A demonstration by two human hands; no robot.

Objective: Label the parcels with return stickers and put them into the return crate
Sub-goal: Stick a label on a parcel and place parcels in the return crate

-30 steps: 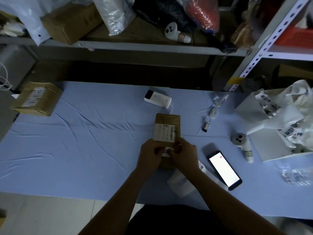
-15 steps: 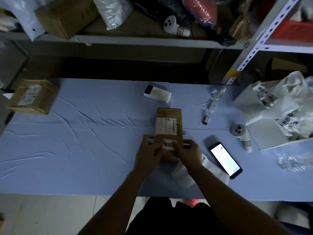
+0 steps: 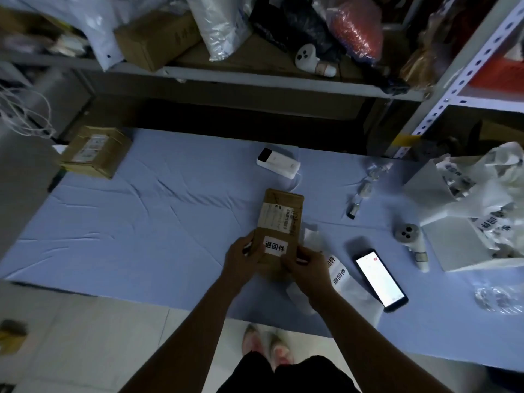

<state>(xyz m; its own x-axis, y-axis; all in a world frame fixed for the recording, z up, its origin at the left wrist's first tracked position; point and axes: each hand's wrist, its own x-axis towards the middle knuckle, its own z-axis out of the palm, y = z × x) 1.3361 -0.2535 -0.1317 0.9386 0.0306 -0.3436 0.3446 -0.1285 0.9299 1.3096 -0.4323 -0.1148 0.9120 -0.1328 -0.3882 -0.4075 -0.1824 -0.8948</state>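
Both hands clasp the near end of the cardboard parcel (image 3: 283, 198): the left hand (image 3: 241, 259) curls round its left edge, the right hand (image 3: 307, 263) round its right. Half a second earlier our fingertips covered the return sticker (image 3: 274, 247); they have since slid aside, leaving the white rectangle flat on the brown face below the shipping label (image 3: 279, 218). We judge this parcel labelled, with only its transfer to the crate remaining. Slim and matte, it lies mid-table on the creased blue tablecloth (image 3: 141, 222), near a glossy sticker strip (image 3: 340, 276) and a lit phone (image 3: 380, 280).
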